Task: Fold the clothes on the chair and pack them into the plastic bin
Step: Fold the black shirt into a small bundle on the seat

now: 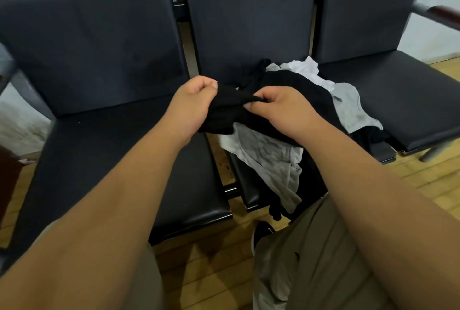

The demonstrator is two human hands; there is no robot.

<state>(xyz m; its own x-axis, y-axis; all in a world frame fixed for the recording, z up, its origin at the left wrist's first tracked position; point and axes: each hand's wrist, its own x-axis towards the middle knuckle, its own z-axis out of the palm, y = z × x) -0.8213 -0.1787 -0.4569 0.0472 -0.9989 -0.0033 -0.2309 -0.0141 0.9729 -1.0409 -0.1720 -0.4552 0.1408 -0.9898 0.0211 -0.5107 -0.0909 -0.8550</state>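
Observation:
A black garment [224, 113] is lifted off a pile on the middle seat [251, 195] of a black three-seat bench. My left hand [191, 105] pinches its left edge. My right hand [283, 108] pinches the same bunched edge a little to the right. The cloth hangs below both hands. Beneath it lie a grey garment [268, 160], a white garment [306, 68] and another light grey piece [353, 108]. More black cloth [276, 207] droops over the seat's front edge. No plastic bin is in view.
The left seat [119, 165] and the right seat [398, 95] of the bench hold no clothes. A wooden armrest [445, 12] sticks out at the far right. My legs in khaki trousers [311, 260] and a black shoe [261, 232] stand on the wooden floor.

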